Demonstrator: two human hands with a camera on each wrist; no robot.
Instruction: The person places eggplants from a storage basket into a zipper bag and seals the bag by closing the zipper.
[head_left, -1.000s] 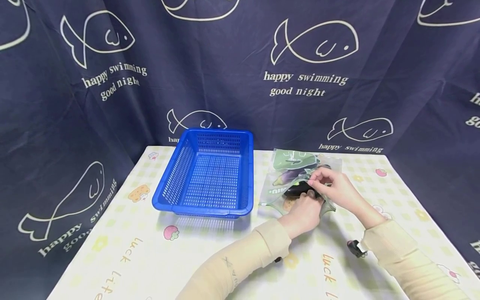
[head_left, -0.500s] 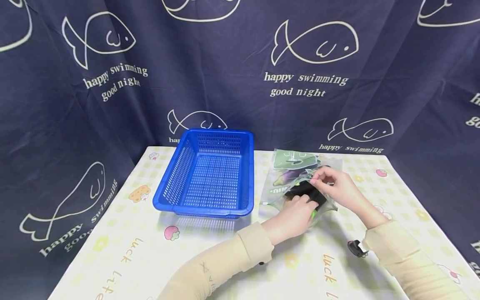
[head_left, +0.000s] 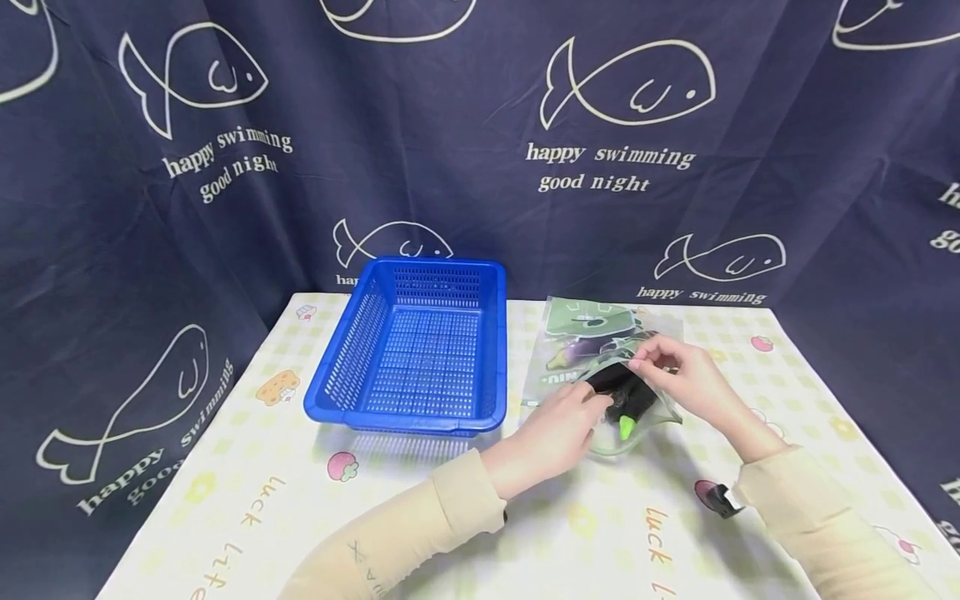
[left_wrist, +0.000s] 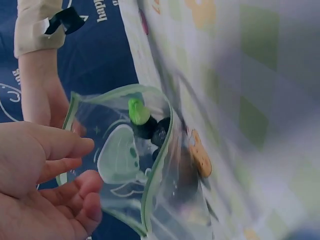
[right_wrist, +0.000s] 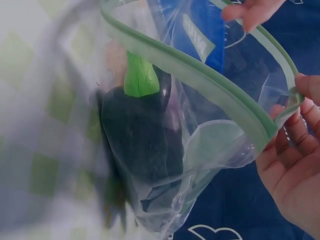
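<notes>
A clear zip bag with a green rim lies on the table with its mouth open toward me. Inside it is a dark eggplant with a bright green stem. A purple eggplant with a pale end shows through the plastic further back. My right hand pinches the upper rim of the bag between thumb and fingers and holds it up. At the left of the mouth, my left hand has loosely bent fingers near the rim, and nothing shows between them.
A blue plastic basket with perforated walls stands left of the bag, with nothing in it. The table has a pale checked cloth with printed figures. A dark blue curtain hangs behind. A black device sits at the right wrist.
My left hand has drawn back to the left, out of the bag's mouth, leaving the dark eggplant with its green stem inside. My right hand keeps pinching the rim.
</notes>
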